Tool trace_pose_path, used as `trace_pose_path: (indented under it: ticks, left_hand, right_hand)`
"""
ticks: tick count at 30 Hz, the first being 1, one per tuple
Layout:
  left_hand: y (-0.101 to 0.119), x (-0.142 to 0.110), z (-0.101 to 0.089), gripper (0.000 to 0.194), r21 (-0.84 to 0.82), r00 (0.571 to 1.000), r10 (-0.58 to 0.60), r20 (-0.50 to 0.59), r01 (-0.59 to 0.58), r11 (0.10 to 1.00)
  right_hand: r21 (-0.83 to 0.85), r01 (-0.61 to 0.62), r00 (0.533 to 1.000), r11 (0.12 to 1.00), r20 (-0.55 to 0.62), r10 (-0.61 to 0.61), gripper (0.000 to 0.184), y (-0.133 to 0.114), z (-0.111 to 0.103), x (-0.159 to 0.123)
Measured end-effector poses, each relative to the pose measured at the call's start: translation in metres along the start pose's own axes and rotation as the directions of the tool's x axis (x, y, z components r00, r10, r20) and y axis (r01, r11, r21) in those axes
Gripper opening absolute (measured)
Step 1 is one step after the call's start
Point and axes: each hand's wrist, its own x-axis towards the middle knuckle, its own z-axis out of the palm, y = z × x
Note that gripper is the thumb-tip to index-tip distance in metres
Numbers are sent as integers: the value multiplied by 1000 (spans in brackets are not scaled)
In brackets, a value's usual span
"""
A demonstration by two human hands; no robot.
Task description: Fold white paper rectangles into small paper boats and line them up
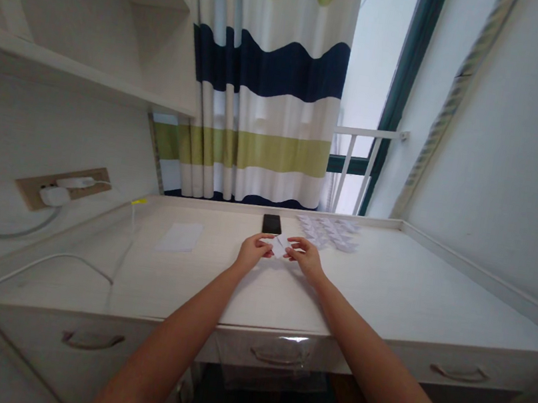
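Observation:
Between my two hands is a small piece of folded white paper (280, 246), held just above the desk. My left hand (254, 249) pinches its left edge with thumb and fingers. On the opposite edge, the thumb and fingers of my right hand (305, 257) are closed. A diagonal fold line crosses the paper's face. Just behind it lies a black phone (272, 223), its near edge close to the paper. Several folded white paper pieces (329, 232) lie in rows to the right of the phone.
A stack of white paper sheets (181, 237) lies on the left of the white desk (378, 285). A white cable (63, 256) runs over the desk's left side from the wall. Shelves (80, 76) overhang the left, and a striped curtain (282, 116) hangs behind.

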Motion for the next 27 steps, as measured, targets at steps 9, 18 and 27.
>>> trace_pose_path:
  ticks: [9, 18, 27]
  left_hand:
    - [-2, 2, 0, 31, -79, 1000, 7, 19, -5, 997]
    - [-1, 1, 0, 19, -117, 1000, -23, -3, 23, 993]
    - [3, -1, -1, 13, -194, 996, -91, 7, 90, 977]
  right_hand:
    - [17, 30, 1000, 999, 3, -30, 22, 0, 1, 2]
    - [98, -111, 988, 989, 119, 99, 31, -2, 2, -2]
    - [235, -180, 979, 955, 136, 151, 32, -7, 2, -3]
